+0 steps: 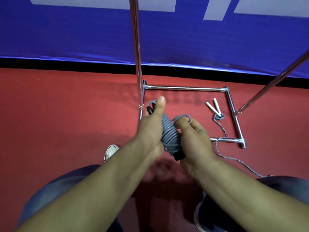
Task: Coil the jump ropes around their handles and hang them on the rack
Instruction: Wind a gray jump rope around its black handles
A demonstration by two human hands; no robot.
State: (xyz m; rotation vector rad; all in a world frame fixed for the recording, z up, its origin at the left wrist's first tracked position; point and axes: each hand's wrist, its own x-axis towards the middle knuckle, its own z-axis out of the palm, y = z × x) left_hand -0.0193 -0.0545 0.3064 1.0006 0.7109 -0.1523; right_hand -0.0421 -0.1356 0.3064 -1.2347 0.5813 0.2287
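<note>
The grey jump rope [170, 133] is held above the red floor [66, 106], in front of the person's knees, wound in tight turns around its black handles [178, 156]. One handle end shows below the coil, another above it by the left thumb. The left hand [151, 126] grips the coil from the left side, thumb raised and pointing away, fingers hidden behind the bundle. The right hand [194, 136] grips the coil's right side, and its thumb and forefinger pinch a small free loop of rope at the top. Both forearms reach forward and converge on the bundle.

Just beyond the hands stands the chrome rack [184, 88]: a rectangular base frame on the floor, one upright [136, 47] rising just beside the left thumb, another slanting bar at the right edge of view. Inside the base lies a second rope [220, 129] with white handles [213, 107], uncoiled, its cord trailing over the near base bar toward the person's right knee. A white shoe [110, 152] rests on the floor left of the arms. A blue banner [83, 30] closes off the far side.
</note>
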